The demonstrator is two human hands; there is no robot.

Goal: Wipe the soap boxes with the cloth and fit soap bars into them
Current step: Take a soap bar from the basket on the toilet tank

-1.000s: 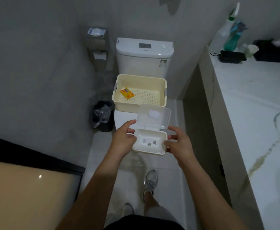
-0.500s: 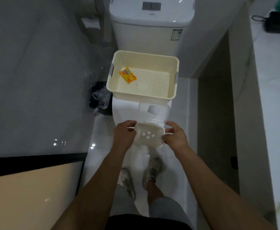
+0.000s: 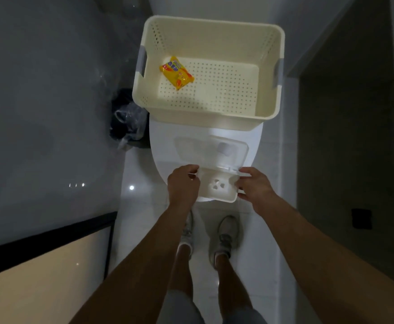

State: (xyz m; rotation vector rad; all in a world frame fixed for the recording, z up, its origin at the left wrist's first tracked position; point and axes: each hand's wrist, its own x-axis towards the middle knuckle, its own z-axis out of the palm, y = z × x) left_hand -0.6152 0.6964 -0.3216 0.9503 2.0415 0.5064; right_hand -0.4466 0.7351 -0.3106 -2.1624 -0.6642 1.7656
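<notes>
White soap box (image 3: 217,187) sits at the front edge of the closed toilet lid (image 3: 165,146), clear hinged cover (image 3: 224,152) flipped open away from the person. Left hand (image 3: 183,185) grips the box's left side, fingers curled over the rim. Right hand (image 3: 253,184) pinches the right side near the hinge. Box tray between both hands, drain holes visible. Behind the box on the lid: cream perforated basket (image 3: 270,73) holding a yellow wrapped soap bar (image 3: 177,76) at its left. Black bin (image 3: 127,120) left of the toilet.
</notes>
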